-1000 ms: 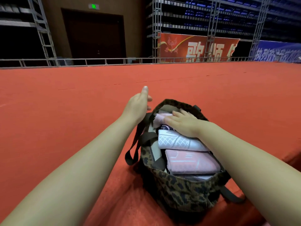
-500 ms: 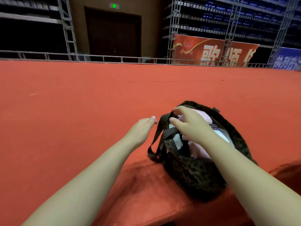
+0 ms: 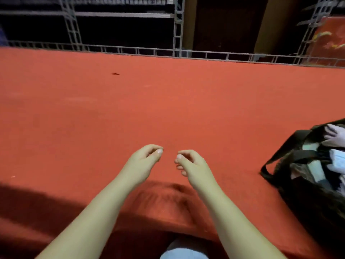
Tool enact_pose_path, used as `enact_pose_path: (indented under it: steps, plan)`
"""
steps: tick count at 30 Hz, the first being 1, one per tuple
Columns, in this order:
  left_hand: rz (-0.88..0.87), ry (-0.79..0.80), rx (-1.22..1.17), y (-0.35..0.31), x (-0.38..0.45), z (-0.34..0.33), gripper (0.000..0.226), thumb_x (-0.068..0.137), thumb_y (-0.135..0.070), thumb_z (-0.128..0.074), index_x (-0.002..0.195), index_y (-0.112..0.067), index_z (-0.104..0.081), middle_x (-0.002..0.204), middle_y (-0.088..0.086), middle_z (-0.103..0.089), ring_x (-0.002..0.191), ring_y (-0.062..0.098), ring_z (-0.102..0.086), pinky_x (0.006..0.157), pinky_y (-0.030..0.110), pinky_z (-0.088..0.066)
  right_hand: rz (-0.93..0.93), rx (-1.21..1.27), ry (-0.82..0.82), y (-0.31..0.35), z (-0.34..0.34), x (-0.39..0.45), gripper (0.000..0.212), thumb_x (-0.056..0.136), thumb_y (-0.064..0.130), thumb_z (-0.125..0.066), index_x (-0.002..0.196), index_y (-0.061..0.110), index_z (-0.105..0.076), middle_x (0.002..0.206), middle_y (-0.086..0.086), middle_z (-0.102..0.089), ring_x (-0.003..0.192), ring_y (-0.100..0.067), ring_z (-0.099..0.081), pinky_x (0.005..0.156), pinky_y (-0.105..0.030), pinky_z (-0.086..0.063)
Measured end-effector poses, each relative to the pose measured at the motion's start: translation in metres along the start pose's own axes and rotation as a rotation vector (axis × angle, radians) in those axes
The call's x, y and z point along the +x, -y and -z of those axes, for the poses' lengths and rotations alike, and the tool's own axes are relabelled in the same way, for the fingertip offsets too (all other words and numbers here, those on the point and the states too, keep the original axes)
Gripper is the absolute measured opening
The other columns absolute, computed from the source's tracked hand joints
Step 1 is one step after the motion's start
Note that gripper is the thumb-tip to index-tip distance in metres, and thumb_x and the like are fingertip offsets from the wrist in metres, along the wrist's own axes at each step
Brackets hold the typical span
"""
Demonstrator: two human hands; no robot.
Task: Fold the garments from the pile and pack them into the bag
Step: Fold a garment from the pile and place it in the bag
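Nothing is held: the left hand (image 3: 143,161) and right hand (image 3: 192,165) hover loosely curled, probably because the camouflage bag (image 3: 317,193), to their right, appears packed.

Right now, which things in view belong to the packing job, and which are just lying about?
Job:
bag, at the right edge
folded garments inside it
left hand and right hand, both holding nothing

Lying about:
red carpet
metal railing
small dark scrap on the carpet
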State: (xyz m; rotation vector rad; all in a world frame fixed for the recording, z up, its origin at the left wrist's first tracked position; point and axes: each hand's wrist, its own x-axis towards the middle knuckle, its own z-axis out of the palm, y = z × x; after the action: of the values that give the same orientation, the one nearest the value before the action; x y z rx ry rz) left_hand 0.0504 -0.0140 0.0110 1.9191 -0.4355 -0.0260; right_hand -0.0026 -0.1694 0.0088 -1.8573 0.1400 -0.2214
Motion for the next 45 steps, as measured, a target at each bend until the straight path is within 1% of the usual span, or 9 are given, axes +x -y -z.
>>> enact_pose_path:
  steps: [4, 10, 14, 17, 20, 25, 34, 41, 45]
  plan:
    - [0.070, -0.110, 0.004, 0.030, -0.047, 0.049, 0.019, 0.081, -0.042, -0.049, 0.090, -0.032, -0.062, 0.096, -0.005, -0.068, 0.088, 0.008, -0.065, 0.072, 0.027, -0.043, -0.040, 0.146, 0.158, -0.003, -0.077, -0.014, 0.005, 0.095, 0.025, -0.052, 0.095, 0.026, -0.056, 0.098, -0.002, -0.064, 0.073, -0.010, -0.061, 0.068, -0.023, -0.046]
    - [0.266, -0.157, 0.042, 0.096, -0.113, 0.103, 0.017, 0.079, -0.040, -0.052, 0.083, -0.030, -0.064, 0.080, -0.014, -0.070, 0.069, -0.004, -0.063, 0.066, 0.027, -0.044, -0.151, 0.207, 0.344, -0.028, -0.173, -0.060, 0.009, 0.095, 0.025, -0.050, 0.089, 0.026, -0.056, 0.085, 0.005, -0.064, 0.073, -0.011, -0.060, 0.070, -0.027, -0.047]
    - [0.400, -0.009, 0.106, 0.139, -0.133, 0.125, 0.014, 0.089, -0.034, -0.054, 0.088, -0.026, -0.065, 0.092, -0.007, -0.071, 0.084, 0.009, -0.065, 0.075, 0.030, -0.044, -0.134, 0.066, 0.390, -0.057, -0.206, -0.072, 0.012, 0.093, 0.029, -0.050, 0.085, 0.027, -0.059, 0.086, 0.005, -0.068, 0.082, -0.017, -0.065, 0.079, -0.034, -0.050]
    - [0.419, 0.212, 0.224, 0.177, -0.140, 0.134, 0.029, 0.078, -0.053, -0.054, 0.092, -0.032, -0.067, 0.099, -0.010, -0.069, 0.095, 0.010, -0.063, 0.083, 0.029, -0.044, -0.177, -0.029, 0.435, -0.094, -0.225, -0.076, 0.013, 0.093, 0.032, -0.049, 0.084, 0.029, -0.059, 0.091, 0.006, -0.068, 0.090, -0.018, -0.064, 0.085, -0.040, -0.049]
    - [0.443, 0.403, 0.341, 0.213, -0.142, 0.143, 0.013, 0.094, -0.032, -0.055, 0.103, -0.029, -0.064, 0.109, -0.011, -0.065, 0.106, 0.008, -0.057, 0.095, 0.026, -0.040, -0.230, -0.099, 0.497, -0.126, -0.242, -0.076, 0.014, 0.092, 0.038, -0.050, 0.084, 0.030, -0.058, 0.095, 0.004, -0.069, 0.093, -0.017, -0.063, 0.088, -0.042, -0.049]
    - [0.514, 0.625, 0.429, 0.256, -0.137, 0.160, 0.020, 0.094, -0.031, -0.053, 0.113, -0.029, -0.059, 0.113, -0.011, -0.061, 0.107, 0.006, -0.055, 0.097, 0.024, -0.039, -0.258, -0.189, 0.614, -0.164, -0.272, -0.064, 0.018, 0.091, 0.041, -0.052, 0.085, 0.026, -0.059, 0.096, -0.003, -0.069, 0.092, -0.019, -0.063, 0.091, -0.045, -0.048]
    - [0.660, 0.794, 0.381, 0.375, -0.156, 0.189, 0.031, 0.090, -0.036, -0.059, 0.119, -0.026, -0.057, 0.116, -0.008, -0.062, 0.108, 0.009, -0.057, 0.099, 0.030, -0.043, -0.439, -0.279, 0.872, -0.267, -0.368, -0.067, 0.020, 0.092, 0.035, -0.059, 0.089, 0.015, -0.059, 0.080, -0.001, -0.055, 0.071, -0.010, -0.048, 0.069, -0.029, -0.040]
    - [0.799, 0.795, 0.262, 0.473, -0.212, 0.178, 0.019, 0.089, -0.042, -0.059, 0.105, -0.034, -0.050, 0.098, -0.013, -0.059, 0.087, 0.006, -0.055, 0.081, 0.022, -0.043, -0.609, -0.284, 0.847, -0.353, -0.430, -0.083, 0.018, 0.091, 0.028, -0.063, 0.095, 0.011, -0.057, 0.077, 0.003, -0.051, 0.065, -0.004, -0.042, 0.054, -0.008, -0.035]
    - [0.894, 0.688, 0.165, 0.512, -0.239, 0.170, 0.011, 0.090, -0.046, -0.057, 0.096, -0.037, -0.054, 0.105, -0.002, -0.064, 0.096, 0.016, -0.059, 0.092, 0.034, -0.048, -0.832, -0.230, 0.702, -0.388, -0.453, -0.100, 0.024, 0.089, 0.026, -0.065, 0.103, 0.013, -0.050, 0.083, 0.006, -0.054, 0.075, -0.006, -0.050, 0.056, -0.003, -0.038]
